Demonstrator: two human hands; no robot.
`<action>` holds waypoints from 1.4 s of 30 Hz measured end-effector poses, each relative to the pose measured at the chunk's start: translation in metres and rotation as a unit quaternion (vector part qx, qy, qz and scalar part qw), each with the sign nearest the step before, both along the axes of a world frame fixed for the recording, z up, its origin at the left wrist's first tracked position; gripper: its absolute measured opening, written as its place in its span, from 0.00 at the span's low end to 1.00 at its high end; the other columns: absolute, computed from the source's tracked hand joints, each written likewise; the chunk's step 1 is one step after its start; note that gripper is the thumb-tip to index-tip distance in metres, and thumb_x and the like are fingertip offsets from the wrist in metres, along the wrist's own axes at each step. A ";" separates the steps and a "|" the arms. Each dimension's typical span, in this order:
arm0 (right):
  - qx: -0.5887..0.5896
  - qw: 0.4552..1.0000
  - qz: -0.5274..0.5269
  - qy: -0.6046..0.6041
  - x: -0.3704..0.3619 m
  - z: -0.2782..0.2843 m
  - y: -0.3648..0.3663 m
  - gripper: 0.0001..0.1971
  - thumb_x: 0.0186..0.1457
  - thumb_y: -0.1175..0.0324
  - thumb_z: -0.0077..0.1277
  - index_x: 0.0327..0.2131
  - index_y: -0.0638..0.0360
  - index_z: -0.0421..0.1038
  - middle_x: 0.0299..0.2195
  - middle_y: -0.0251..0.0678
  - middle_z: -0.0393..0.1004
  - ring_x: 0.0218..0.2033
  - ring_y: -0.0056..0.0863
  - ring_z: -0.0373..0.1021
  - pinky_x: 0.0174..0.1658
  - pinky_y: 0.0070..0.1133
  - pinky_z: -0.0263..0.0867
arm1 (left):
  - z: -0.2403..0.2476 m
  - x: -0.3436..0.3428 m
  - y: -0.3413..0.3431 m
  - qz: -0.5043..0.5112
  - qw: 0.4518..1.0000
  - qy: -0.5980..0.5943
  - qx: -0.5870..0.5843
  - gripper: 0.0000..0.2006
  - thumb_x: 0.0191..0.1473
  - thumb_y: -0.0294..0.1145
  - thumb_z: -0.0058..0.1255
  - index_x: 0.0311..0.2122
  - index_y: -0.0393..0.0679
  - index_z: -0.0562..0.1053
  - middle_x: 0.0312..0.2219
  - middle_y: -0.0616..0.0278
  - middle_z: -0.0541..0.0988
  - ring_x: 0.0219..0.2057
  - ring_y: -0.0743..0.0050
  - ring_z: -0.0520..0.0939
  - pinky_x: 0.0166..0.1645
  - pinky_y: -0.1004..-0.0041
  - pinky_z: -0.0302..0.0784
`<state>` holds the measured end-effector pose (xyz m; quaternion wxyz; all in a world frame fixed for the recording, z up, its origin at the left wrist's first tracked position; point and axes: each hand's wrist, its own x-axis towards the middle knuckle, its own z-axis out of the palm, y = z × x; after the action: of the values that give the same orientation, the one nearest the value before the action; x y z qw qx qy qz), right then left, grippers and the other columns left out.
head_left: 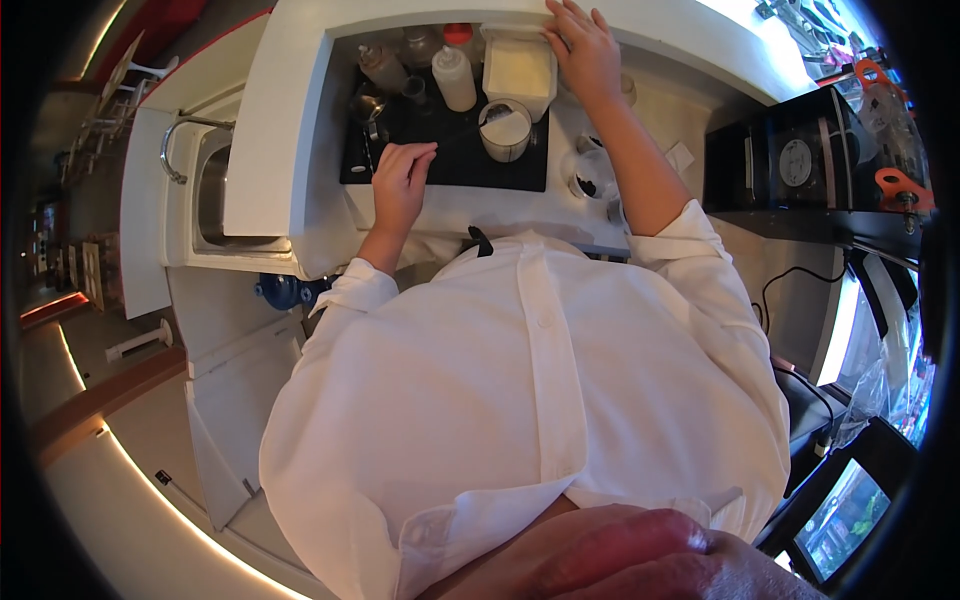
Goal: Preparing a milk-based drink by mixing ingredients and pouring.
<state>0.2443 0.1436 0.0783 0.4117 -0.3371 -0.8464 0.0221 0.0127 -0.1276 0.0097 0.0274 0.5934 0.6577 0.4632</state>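
Note:
My left hand (402, 180) is closed over the black mat (450, 168), its thumb and fingers pinched on what looks like the thin handle of a spoon (496, 114). The spoon's head is at the mouth of a clear cup (505, 140) of white contents. My right hand (585, 50) is open, fingers spread near the edge of the white ledge, just right of a square white tub (518, 75) with pale contents. Left of the tub stands a white squeeze bottle (454, 80). Whether my right fingertips touch the ledge is hard to tell.
A second squeeze bottle (382, 68), a red-capped container (458, 36) and metal utensils (370, 105) crowd the mat's back left. Clear cups (590, 178) stand right of it. A sink (213, 195) with a curved tap (172, 160) is farther left; a black appliance (785, 155) is at right.

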 end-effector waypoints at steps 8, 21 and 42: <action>-0.005 1.000 0.014 -0.007 -0.001 -0.006 0.006 0.16 0.66 0.69 0.60 0.54 0.63 0.80 0.61 0.43 0.82 0.67 0.44 0.73 0.74 0.47 0.61 | -0.006 -0.004 -0.009 -0.008 0.999 0.016 -0.032 0.09 0.59 0.22 0.67 0.44 0.43 0.86 0.36 0.59 0.87 0.36 0.59 0.82 0.40 0.65 0.80; 0.030 0.999 0.017 0.026 -0.002 -0.027 0.020 0.11 0.65 0.63 0.64 0.49 0.50 0.83 0.57 0.33 0.84 0.66 0.35 0.75 0.72 0.45 0.64 | 0.002 -0.011 -0.007 -0.003 0.999 0.040 -0.023 0.08 0.59 0.21 0.66 0.44 0.41 0.85 0.38 0.57 0.86 0.40 0.55 0.83 0.47 0.65 0.79; -0.011 1.000 0.011 -0.016 0.002 -0.005 0.005 0.19 0.67 0.68 0.58 0.59 0.63 0.78 0.61 0.44 0.81 0.68 0.45 0.72 0.75 0.46 0.59 | 0.005 -0.013 -0.001 0.006 0.998 0.047 -0.038 0.08 0.60 0.21 0.64 0.44 0.42 0.84 0.38 0.57 0.86 0.42 0.52 0.83 0.48 0.61 0.79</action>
<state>0.2465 0.1485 0.0733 0.3941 -0.3330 -0.8561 0.0306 0.0000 -0.1289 0.0150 0.0159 0.6093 0.6790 0.4093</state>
